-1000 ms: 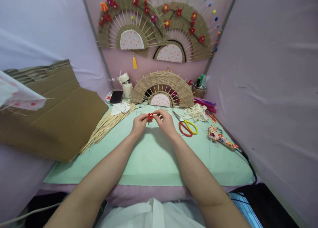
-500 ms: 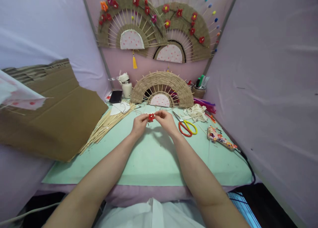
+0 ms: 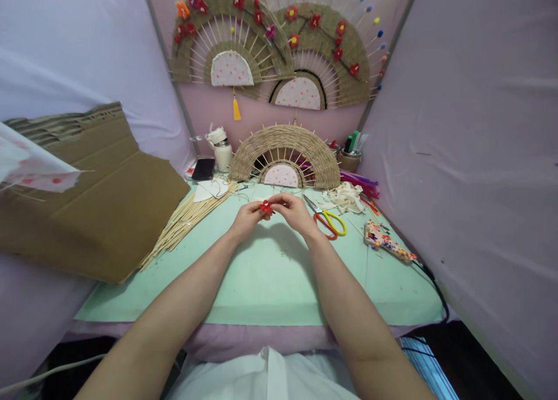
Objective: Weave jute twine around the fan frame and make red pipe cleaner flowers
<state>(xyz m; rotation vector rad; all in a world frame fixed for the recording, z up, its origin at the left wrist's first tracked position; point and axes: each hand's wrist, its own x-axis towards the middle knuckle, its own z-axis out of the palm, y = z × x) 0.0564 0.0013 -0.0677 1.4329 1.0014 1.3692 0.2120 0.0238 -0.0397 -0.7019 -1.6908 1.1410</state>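
Observation:
A small red flower (image 3: 266, 207) is held between both hands over the middle of the green table (image 3: 270, 278). My left hand (image 3: 247, 218) pinches it from the left. My right hand (image 3: 288, 209) has its fingertips closed on the flower's right side. Just beyond the hands, a woven half-round fan (image 3: 285, 138) with a dotted centre stands upright. Right of my right hand lie scissors (image 3: 328, 221) with one red and one yellow handle.
Thin sticks (image 3: 178, 222) and a large cardboard piece (image 3: 87, 196) are at left. A phone (image 3: 203, 169) and a bottle (image 3: 221, 150) stand behind. At right are cream scraps (image 3: 344, 197), a patterned glue gun (image 3: 386, 243) with a cable, and a pen cup (image 3: 349, 160).
The red flower has turned and tilted between the fingers. My right hand has shifted slightly left, closer to my left hand.

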